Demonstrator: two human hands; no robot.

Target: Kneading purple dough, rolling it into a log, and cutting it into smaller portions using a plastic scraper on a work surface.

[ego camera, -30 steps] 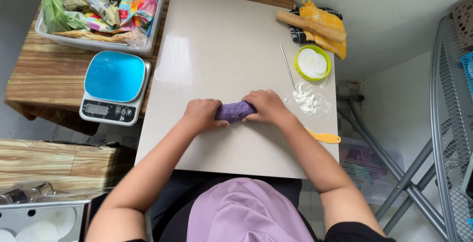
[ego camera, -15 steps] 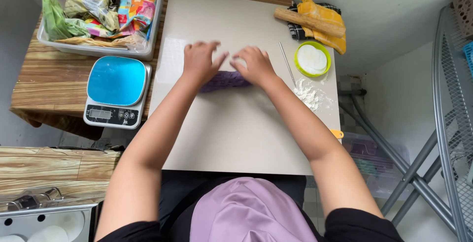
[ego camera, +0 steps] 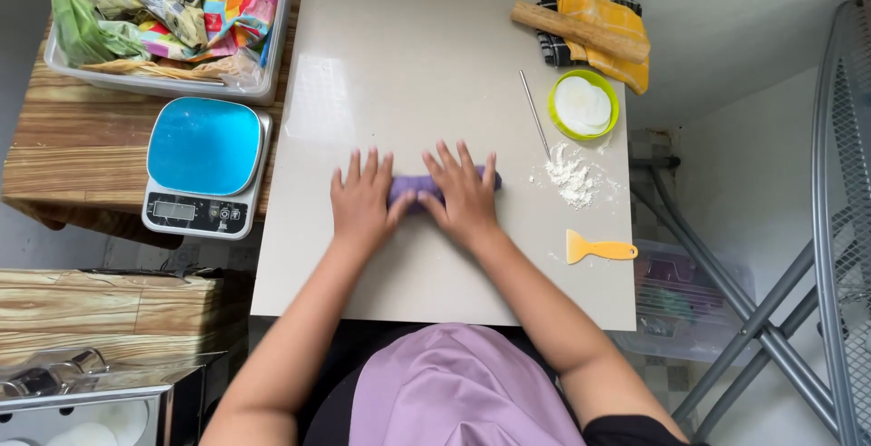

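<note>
Head view: left hand [ego camera: 363, 203] and right hand [ego camera: 464, 194] lie flat, fingers spread, pressing on the purple dough roll [ego camera: 415, 188] mid-board [ego camera: 435, 65]. Dough probably soft, light, slightly tacky; best handled with palms along its length, flour pile [ego camera: 572, 176] nearby.

A roll of dough [ego camera: 415, 188] is lying on the board [ego camera: 399, 65], with the left hand [ego camera: 363, 203] and the right hand [ego camera: 464, 194] resting side by side on top of it. To the right, a flour pile [ego camera: 572, 176] is sitting between a bowl [ego camera: 583, 104] behind it and a scraper [ego camera: 599, 248] in front. A kitchen scale [ego camera: 205, 165] is sitting left of the board, with a bin [ego camera: 163, 81] behind it.
</note>
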